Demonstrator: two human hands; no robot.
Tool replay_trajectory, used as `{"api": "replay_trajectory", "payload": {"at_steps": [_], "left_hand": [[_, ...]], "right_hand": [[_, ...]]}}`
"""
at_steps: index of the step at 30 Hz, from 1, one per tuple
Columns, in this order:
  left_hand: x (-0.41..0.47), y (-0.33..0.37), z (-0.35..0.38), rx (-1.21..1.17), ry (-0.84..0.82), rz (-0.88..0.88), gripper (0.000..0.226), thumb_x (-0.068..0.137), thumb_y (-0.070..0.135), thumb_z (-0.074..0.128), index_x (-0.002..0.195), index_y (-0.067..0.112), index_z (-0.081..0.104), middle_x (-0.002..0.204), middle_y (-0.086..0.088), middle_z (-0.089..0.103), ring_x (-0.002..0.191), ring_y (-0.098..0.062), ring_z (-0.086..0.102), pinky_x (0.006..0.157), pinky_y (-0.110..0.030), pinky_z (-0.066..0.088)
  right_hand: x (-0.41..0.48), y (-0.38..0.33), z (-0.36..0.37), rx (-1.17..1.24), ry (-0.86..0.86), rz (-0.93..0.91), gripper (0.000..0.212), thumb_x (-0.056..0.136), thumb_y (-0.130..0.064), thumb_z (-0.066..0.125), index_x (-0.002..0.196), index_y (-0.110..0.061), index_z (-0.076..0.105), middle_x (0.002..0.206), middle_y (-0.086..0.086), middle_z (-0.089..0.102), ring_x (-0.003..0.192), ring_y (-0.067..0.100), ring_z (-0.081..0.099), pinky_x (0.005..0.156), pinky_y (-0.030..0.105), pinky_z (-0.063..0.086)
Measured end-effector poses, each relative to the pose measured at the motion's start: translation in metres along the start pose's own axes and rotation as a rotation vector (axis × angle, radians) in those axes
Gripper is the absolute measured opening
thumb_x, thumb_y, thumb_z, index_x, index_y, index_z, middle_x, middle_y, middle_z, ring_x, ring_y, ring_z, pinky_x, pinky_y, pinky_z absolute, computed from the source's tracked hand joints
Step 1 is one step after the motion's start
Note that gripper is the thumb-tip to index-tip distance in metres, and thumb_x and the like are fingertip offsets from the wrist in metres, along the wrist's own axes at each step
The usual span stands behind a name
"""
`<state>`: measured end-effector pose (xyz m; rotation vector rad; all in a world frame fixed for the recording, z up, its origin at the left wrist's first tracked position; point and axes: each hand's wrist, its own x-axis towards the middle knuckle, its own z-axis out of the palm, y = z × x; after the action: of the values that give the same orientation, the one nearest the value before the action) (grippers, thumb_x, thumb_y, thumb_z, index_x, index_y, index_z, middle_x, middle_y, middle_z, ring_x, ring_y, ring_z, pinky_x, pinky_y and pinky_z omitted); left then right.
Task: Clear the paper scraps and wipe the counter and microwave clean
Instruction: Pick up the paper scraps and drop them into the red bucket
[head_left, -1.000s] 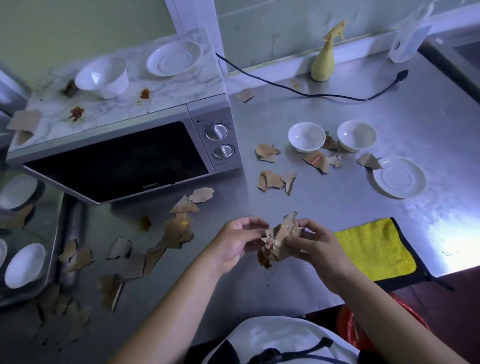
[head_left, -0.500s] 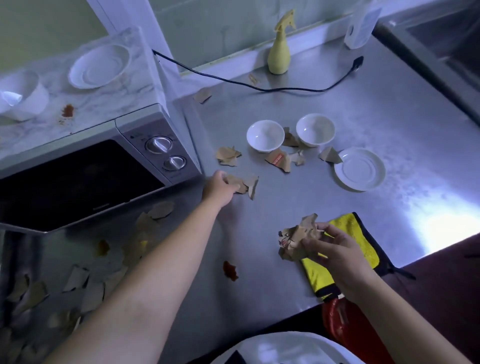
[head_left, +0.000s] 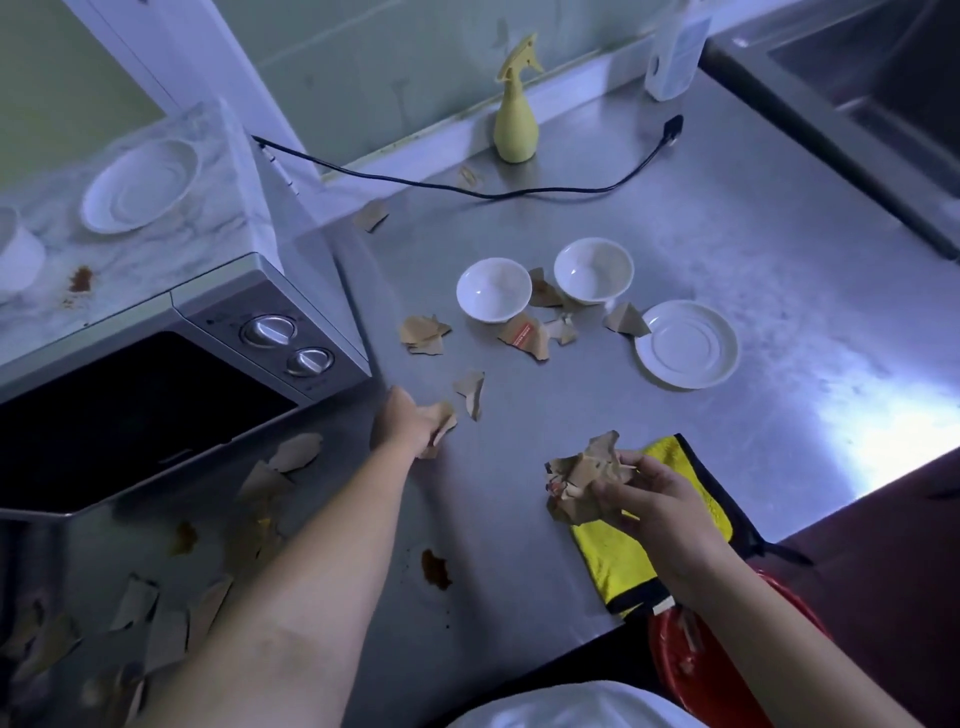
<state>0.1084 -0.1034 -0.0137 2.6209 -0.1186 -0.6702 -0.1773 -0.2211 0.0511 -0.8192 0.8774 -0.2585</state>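
Observation:
My right hand (head_left: 644, 491) grips a crumpled bundle of brown paper scraps (head_left: 582, 480) just above the yellow cloth (head_left: 618, 561). My left hand (head_left: 402, 426) reaches out in front of the microwave (head_left: 171, 364) and pinches a brown scrap (head_left: 441, 418) on the steel counter (head_left: 727, 249). Another scrap (head_left: 470, 389) lies just beyond it. More scraps (head_left: 423, 332) sit near the two white bowls (head_left: 493, 291). Several scraps (head_left: 156, 618) lie at the lower left under my forearm. A brown stain (head_left: 435, 569) marks the counter, and another stain (head_left: 80, 280) is on the microwave's top.
A second bowl (head_left: 594, 270) and a white saucer (head_left: 685, 343) stand right of centre. A yellow spray bottle (head_left: 514, 109) and a black power cord (head_left: 519, 192) are at the back. A saucer (head_left: 140, 184) sits on the microwave. A red bin (head_left: 691, 654) is below the counter edge. A sink (head_left: 872, 78) is far right.
My left hand left the bundle, reached forward to the scraps by the microwave and now pinches one, pulled slightly back. My right hand kept the bundle, moving right over the cloth.

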Motion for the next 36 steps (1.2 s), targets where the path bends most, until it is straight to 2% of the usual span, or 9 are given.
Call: {"api": "replay_trajectory", "payload": {"at_steps": [5,10,14,18,22,25,27,30,36], "left_hand": [[-0.007,-0.016,-0.005,-0.199,-0.021,0.007,0.025,0.074,0.003,0.073,0.089,0.017,0.058,0.091,-0.009,0.062,0.077,-0.026,0.058,0.067,-0.03,0.047],[-0.003,-0.006,-0.017,-0.352,-0.132,0.035,0.029,0.074,-0.004,0.077,0.087,0.02,0.065,0.097,-0.012,0.072,0.08,-0.023,0.065,0.082,-0.036,0.056],[-0.002,0.021,-0.014,-0.446,-0.239,0.052,0.026,0.08,-0.01,0.072,0.093,0.01,0.063,0.099,-0.016,0.069,0.077,-0.023,0.064,0.074,-0.032,0.058],[0.005,0.045,-0.002,-0.398,-0.281,0.071,0.023,0.078,-0.009,0.075,0.087,0.009,0.064,0.094,-0.016,0.066,0.082,-0.025,0.063,0.09,-0.045,0.056],[0.013,0.053,0.013,-0.234,-0.228,0.106,0.021,0.075,-0.004,0.079,0.087,0.006,0.065,0.089,-0.012,0.064,0.08,-0.026,0.062,0.086,-0.047,0.059],[0.015,0.055,0.021,-0.036,-0.14,0.171,0.017,0.075,0.007,0.079,0.089,0.005,0.069,0.095,-0.008,0.064,0.087,-0.026,0.061,0.069,-0.028,0.052],[0.014,0.058,0.023,0.07,-0.083,0.202,0.015,0.077,0.019,0.076,0.085,0.007,0.07,0.098,-0.006,0.066,0.091,-0.027,0.06,0.066,-0.029,0.047],[0.012,0.06,0.025,0.091,-0.091,0.19,0.015,0.08,0.022,0.074,0.087,0.014,0.063,0.098,-0.006,0.067,0.093,-0.029,0.061,0.07,-0.031,0.045],[0.003,0.054,0.024,-0.077,-0.159,0.199,0.043,0.079,0.005,0.076,0.116,0.021,0.06,0.091,0.001,0.061,0.085,-0.022,0.06,0.059,-0.024,0.043]], "right_hand": [[0.009,-0.005,0.0,-0.005,-0.034,0.004,0.03,0.072,-0.003,0.075,0.101,-0.007,0.067,0.09,0.011,0.073,0.083,0.025,0.072,0.069,0.027,0.057],[0.017,-0.008,0.0,0.012,-0.042,0.009,0.023,0.073,-0.002,0.075,0.09,-0.015,0.068,0.083,0.007,0.071,0.072,0.017,0.069,0.063,0.025,0.056],[0.019,-0.008,-0.005,0.024,-0.027,0.006,0.024,0.078,0.003,0.072,0.082,-0.021,0.07,0.079,0.003,0.071,0.068,0.016,0.069,0.062,0.024,0.055],[0.016,-0.006,-0.011,0.044,-0.007,0.009,0.023,0.071,-0.004,0.075,0.088,-0.017,0.068,0.083,0.005,0.071,0.072,0.017,0.07,0.061,0.023,0.055],[0.011,-0.001,-0.019,0.071,0.023,0.014,0.023,0.068,-0.005,0.076,0.077,-0.025,0.073,0.077,0.003,0.069,0.066,0.014,0.068,0.061,0.023,0.056],[0.007,0.002,-0.024,0.081,0.037,0.007,0.022,0.064,-0.008,0.077,0.079,-0.024,0.073,0.075,0.002,0.069,0.064,0.014,0.068,0.065,0.026,0.056],[0.005,0.003,-0.027,0.072,0.035,-0.003,0.02,0.064,-0.009,0.077,0.075,-0.026,0.075,0.073,0.001,0.07,0.063,0.014,0.068,0.065,0.026,0.056],[0.003,0.003,-0.032,0.059,0.042,-0.01,0.021,0.064,-0.01,0.077,0.073,-0.029,0.076,0.076,0.002,0.071,0.067,0.015,0.07,0.064,0.024,0.056],[0.004,0.0,-0.035,0.06,0.03,-0.014,0.022,0.065,-0.01,0.078,0.08,-0.026,0.075,0.08,0.003,0.072,0.071,0.016,0.071,0.063,0.023,0.056]]}}
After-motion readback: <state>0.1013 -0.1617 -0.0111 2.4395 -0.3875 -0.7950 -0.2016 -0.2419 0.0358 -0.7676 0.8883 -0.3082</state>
